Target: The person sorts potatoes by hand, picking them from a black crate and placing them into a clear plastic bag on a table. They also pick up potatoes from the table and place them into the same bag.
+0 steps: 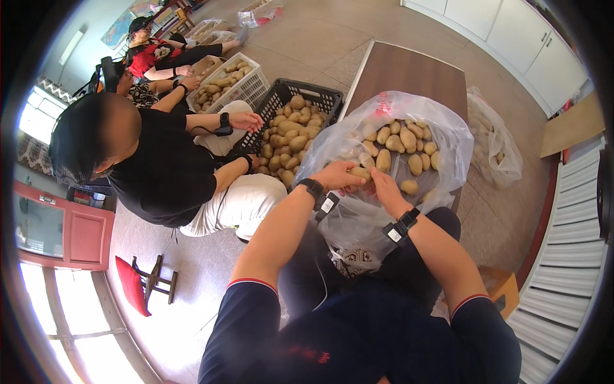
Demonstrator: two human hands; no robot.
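Observation:
A potato (360,173) is held between my two hands at the near side of a clear plastic bag. My left hand (336,176) grips its left end, thumb along the near side. The fingers of my right hand (385,189) close on its right end; part of that hand's grip is hidden. The wide-mouthed bag (434,113) lies spread open on a brown-topped table (407,67) and over my lap. Several loose potatoes (408,138) rest inside it, mostly toward the far side. One small potato (409,186) lies just right of my right hand.
At my left, a person in black (163,163) sits by a black crate (331,91) full of potatoes. Two more people sit beyond, near a white crate (261,86) of potatoes. A filled plastic bag (501,144) stands right of the table. A red-seated folding stool (132,288) is behind left.

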